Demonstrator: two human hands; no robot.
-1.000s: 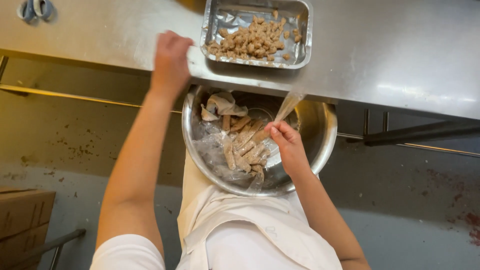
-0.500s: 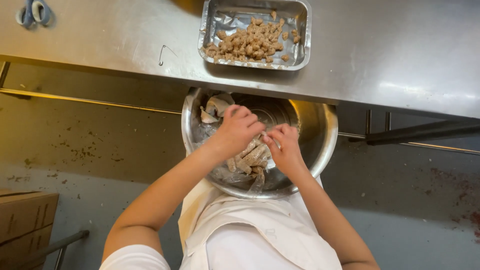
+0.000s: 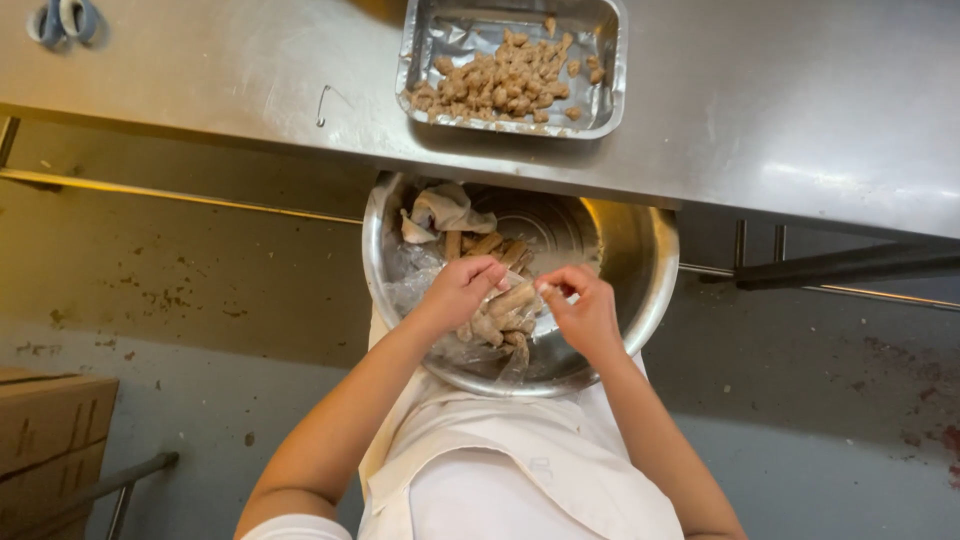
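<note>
Fingers (image 3: 492, 268) of the left hand (image 3: 462, 290) curl down onto a cluster of brown, finger-shaped food pieces (image 3: 503, 308) lying in crumpled clear plastic wrap (image 3: 420, 285); the fingertips touch the pieces, though whether they pinch one cannot be told. Just beside it, the right hand (image 3: 585, 310) is bunched nearly closed, its fingertips (image 3: 553, 286) pressed together at the end of one piece, with the exact grip hidden from the camera.

Both hands work inside a round steel bowl (image 3: 640, 260) held against the person's white apron (image 3: 520, 470), the bowl's far rim tucked under the edge of a stainless steel desk (image 3: 800, 110). More brown pieces (image 3: 487, 246) and a wad of pale wrapper (image 3: 445, 210) lie toward the back of the bowl.

On the desk directly above the bowl sits a foil tray (image 3: 612, 70) holding a heap of small brown chunks (image 3: 500, 85). A small wire hook (image 3: 322, 105) lies to the tray's left, and blue-handled scissors (image 3: 62, 20) rest near the desk's far left corner. A cardboard box (image 3: 50, 430) stands on the floor (image 3: 180, 290) at lower left.
</note>
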